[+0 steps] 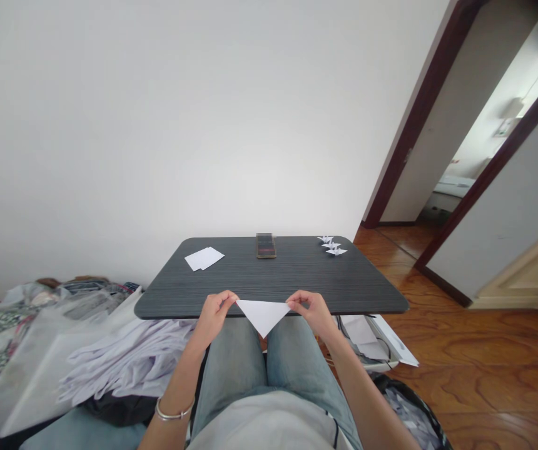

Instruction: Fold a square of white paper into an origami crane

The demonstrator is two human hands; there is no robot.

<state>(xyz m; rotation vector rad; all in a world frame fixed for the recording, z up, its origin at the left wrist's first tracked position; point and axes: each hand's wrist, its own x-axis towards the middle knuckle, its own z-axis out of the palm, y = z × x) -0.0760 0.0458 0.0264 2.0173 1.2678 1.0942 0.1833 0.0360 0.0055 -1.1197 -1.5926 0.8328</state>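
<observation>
One white paper triangle (263, 316), left fingers (226, 297) and right fingers (299, 296) pinching its upper corners, phone (266, 245) with illegible screen marks (266, 250)

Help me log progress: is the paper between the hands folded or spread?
Folded: the paper makes a triangle between left hand and right hand, unlike the square-cornered sheets on the table.

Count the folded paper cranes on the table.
3, at the far right of the table: back crane, middle crane, front crane. They sit bunched, so another could be hidden.
</observation>
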